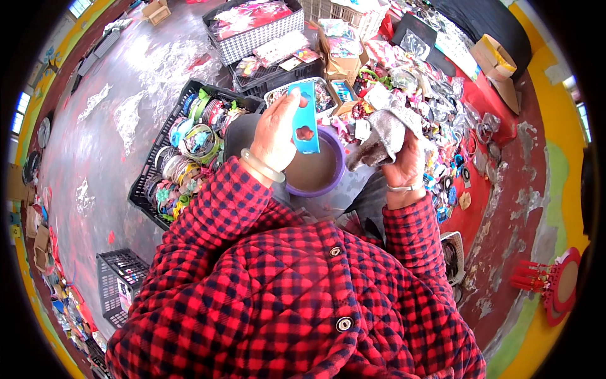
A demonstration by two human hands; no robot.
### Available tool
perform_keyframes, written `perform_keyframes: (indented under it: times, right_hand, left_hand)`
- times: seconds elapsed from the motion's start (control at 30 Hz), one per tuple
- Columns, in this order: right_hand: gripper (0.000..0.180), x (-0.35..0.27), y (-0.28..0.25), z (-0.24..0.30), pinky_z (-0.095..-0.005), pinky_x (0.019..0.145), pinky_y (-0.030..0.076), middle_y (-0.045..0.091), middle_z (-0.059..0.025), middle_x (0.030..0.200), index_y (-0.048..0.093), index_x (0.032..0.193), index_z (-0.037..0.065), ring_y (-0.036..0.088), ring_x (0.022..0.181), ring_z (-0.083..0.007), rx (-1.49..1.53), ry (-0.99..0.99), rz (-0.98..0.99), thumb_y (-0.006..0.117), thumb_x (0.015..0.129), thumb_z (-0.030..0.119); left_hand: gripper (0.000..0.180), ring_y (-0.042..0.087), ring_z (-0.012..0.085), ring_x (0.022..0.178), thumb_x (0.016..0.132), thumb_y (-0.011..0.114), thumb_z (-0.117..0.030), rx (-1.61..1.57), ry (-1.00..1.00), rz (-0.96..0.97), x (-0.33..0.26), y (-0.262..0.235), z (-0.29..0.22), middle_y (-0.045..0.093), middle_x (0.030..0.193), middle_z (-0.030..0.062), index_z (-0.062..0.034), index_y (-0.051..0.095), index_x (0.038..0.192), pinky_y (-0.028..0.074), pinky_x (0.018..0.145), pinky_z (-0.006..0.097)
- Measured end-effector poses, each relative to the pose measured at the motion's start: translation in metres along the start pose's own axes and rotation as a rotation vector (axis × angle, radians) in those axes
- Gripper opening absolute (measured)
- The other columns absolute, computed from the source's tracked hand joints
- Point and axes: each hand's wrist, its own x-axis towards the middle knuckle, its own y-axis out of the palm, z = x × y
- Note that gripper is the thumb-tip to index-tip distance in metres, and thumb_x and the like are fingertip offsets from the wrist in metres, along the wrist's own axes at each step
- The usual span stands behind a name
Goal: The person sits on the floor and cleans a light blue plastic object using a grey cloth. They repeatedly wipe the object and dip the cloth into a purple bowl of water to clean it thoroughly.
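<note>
My left hand point(278, 129) is closed on a flat blue strip point(305, 140) with flower-shaped cutouts; fingertips show through the holes. The strip stands upright over the left side of a purple basin point(341, 167) that holds murky brownish water. To the right, my right hand point(406, 165) grips a crumpled grey cloth point(386, 134), which hangs over its fingers. The cloth is apart from both the strip and the basin. My knees are on either side of the basin.
A black crate point(142, 189) full of headbands and hair ties stands at left. Loose trinkets point(404, 82) heap up on the right over a red sheet point(470, 202). Ahead are a grey basket point(255, 38), a cardboard box point(342, 66) and a white basket point(328, 104). Another black crate point(113, 278) lies lower left.
</note>
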Motion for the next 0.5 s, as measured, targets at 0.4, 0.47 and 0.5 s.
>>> perform_keyframes:
  times: [0.4, 0.47, 0.5]
  right_hand:
    - [0.023, -0.029, 0.059, -0.045, -0.0252, 0.078, 0.047, 0.062, -0.0029, 0.099, 0.057, 0.107, 0.004, 0.058, 0.089, -0.0109, -0.333, -0.025, 0.188, 0.056, 0.085, 0.001]
    - [0.020, -0.030, 0.063, -0.049, -0.0238, 0.077, 0.046, 0.061, -0.0010, 0.098, 0.057, 0.105, 0.004, 0.057, 0.088, -0.0095, -0.469, -0.046, 0.164, 0.055, 0.085, 0.000]
    - [0.019, -0.031, 0.061, -0.051, -0.0237, 0.076, 0.046, 0.061, -0.0014, 0.096, 0.057, 0.104, 0.004, 0.057, 0.086, -0.0092, -0.523, -0.087, 0.169, 0.055, 0.085, 0.000]
  left_hand:
    - [0.039, 0.045, 0.0063, 0.063, 0.097, 0.041, -0.031, 0.468, 0.512, 0.034, -0.006, 0.030, 0.014, 0.048, 0.065, -0.0016, -0.0038, 0.053, 0.072, 0.039, 0.059, 0.022]
    - [0.040, 0.043, 0.0064, 0.063, 0.098, 0.039, -0.029, 0.541, 0.581, 0.013, -0.007, 0.029, 0.014, 0.048, 0.065, -0.0017, -0.0036, 0.052, 0.070, 0.037, 0.061, 0.022]
    - [0.040, 0.043, 0.0066, 0.063, 0.098, 0.039, -0.029, 0.554, 0.579, 0.009, -0.008, 0.029, 0.015, 0.048, 0.065, -0.0014, -0.0033, 0.053, 0.070, 0.038, 0.061, 0.022]
